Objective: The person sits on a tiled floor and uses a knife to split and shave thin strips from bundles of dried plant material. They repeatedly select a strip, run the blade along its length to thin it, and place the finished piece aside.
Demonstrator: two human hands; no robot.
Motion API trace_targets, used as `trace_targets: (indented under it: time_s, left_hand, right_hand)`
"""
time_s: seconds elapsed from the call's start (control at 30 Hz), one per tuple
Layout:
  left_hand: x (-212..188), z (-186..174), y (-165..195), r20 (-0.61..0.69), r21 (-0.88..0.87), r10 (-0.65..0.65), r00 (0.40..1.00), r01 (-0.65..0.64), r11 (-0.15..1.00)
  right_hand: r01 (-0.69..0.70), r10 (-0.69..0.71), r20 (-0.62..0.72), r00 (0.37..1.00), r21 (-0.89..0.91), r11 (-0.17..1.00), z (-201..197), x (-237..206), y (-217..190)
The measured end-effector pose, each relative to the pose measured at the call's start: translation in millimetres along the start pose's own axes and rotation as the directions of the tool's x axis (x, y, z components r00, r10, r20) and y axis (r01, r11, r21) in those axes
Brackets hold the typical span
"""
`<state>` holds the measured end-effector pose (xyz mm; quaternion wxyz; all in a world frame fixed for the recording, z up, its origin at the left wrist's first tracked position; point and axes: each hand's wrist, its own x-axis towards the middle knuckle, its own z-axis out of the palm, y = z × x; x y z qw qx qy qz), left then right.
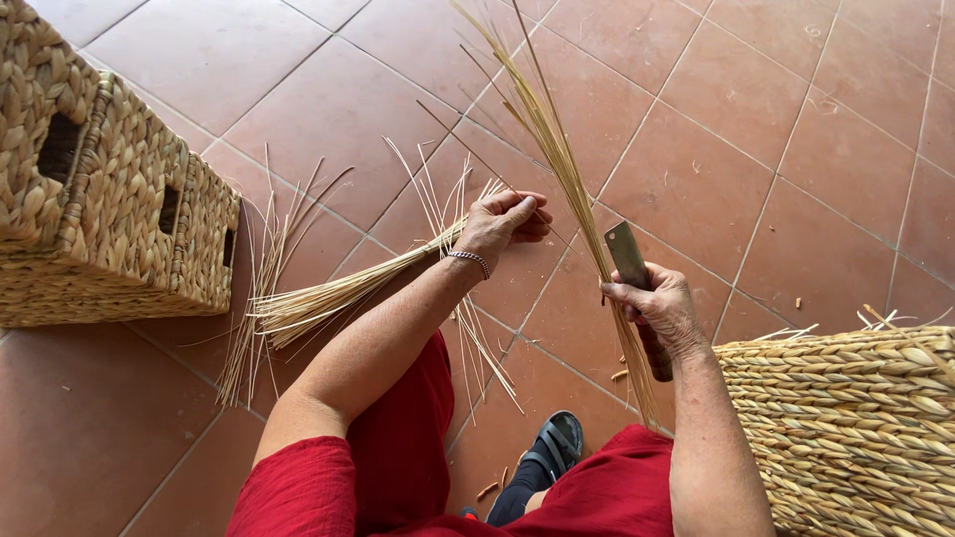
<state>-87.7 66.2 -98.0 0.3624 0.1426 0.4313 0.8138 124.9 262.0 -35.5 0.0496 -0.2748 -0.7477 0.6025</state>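
Red cloth covers the lap nearest. Right hand is closed around a flat knife and an upright straw bundle. Left hand, beyond and leftward, pinches thin straws trailing across the floor.

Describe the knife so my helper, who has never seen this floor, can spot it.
Start at the woven basket at the right edge. Just left of it, the right hand grips a dark handle. The knife rises from it: a flat grey blade, the only metal among the pale straws.
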Motion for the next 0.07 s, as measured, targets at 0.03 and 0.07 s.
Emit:
trace_targets:
  time_s: [0.03, 0.07]
  left_hand:
    - [0.7, -1.4, -2.1, -0.004, -0.004, -0.004, 1.000, 0.004, 1.000]
    - [2.0, -2.7, -3.8, -0.007, -0.007, -0.007, 1.000, 0.007, 1.000]
  right_hand:
    - [0.001, -0.001, 0.008, 1.000, 0.008, 1.000, -1.1, 1.0, 2.0]
    - [0.002, -0.003, 0.015, 1.000, 0.015, 1.000, -2.4, 2.5, 3.7]
